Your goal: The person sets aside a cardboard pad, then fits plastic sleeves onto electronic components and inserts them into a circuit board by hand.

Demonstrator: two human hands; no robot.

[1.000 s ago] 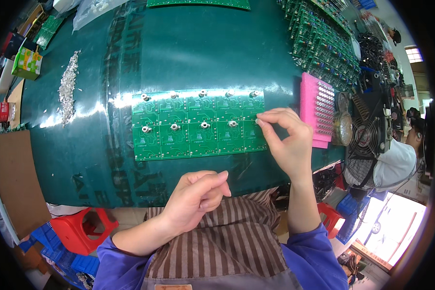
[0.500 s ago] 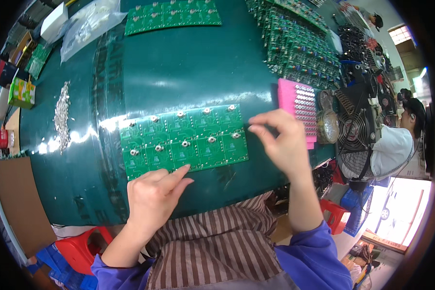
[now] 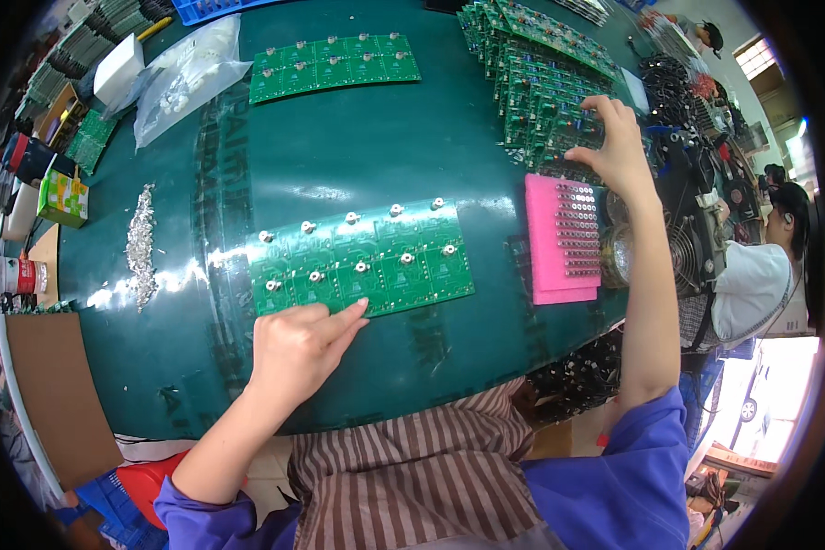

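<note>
A green circuit board (image 3: 367, 247) carrying two rows of small round metal parts lies flat in front of me. My left hand (image 3: 302, 353) is at its near edge, index fingertip on the rim, thumb close under it and the other fingers curled. Over at the right, my right hand (image 3: 614, 147) is raised in front of the stacked circuit boards (image 3: 545, 82), thumb and fingers spread apart in a C shape with nothing visible between them. Just below that hand sits a pink foam block (image 3: 545, 243) with rows of small metal parts stuck in it.
Another populated green board (image 3: 335, 69) lies at the back. Toward the left are a pile of small silvery pieces (image 3: 141, 247), a clear plastic bag (image 3: 188, 82) and a green carton (image 3: 62, 199). A fan (image 3: 683, 257) stands at the right edge; another person (image 3: 752, 284) sits beyond.
My right hand has moved up and right, from beside the board's right edge to above the foam, and its fingers have spread. My left hand stays at the board's near edge.
</note>
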